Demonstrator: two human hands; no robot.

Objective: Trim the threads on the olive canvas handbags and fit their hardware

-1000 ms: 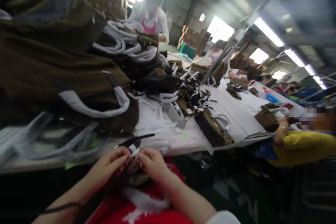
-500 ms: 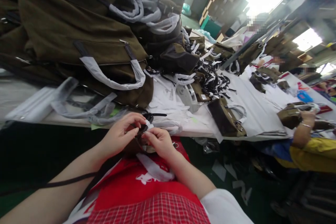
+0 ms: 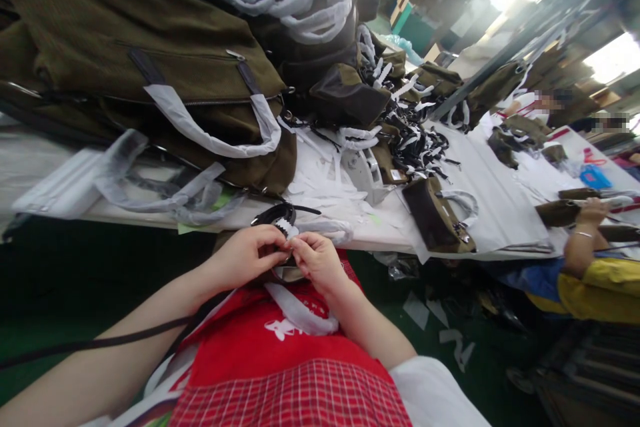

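Note:
Close to my body at the table edge, my left hand (image 3: 253,253) and my right hand (image 3: 320,260) meet with fingertips pinched together. What lies between the fingertips is too small and covered to make out. Just beyond them is a coiled dark strap (image 3: 270,215) with a white wavy-edged wrap (image 3: 287,227) on it. Under my hands a bag is partly hidden against my red apron (image 3: 240,333). Its handle, covered in white wrapping (image 3: 300,313), hangs down over the apron.
Large olive bags (image 3: 200,60) with wrapped handles are piled at the left. Further along the table (image 3: 320,197) are a grey tape dispenser (image 3: 364,173), a heap of black straps (image 3: 417,147) and a small bag (image 3: 435,217). At right, a co-worker's hand (image 3: 593,213) touches another bag.
My hands have come closer together, the left fingers now curled in against the right fingertips. The whole view has shifted slightly.

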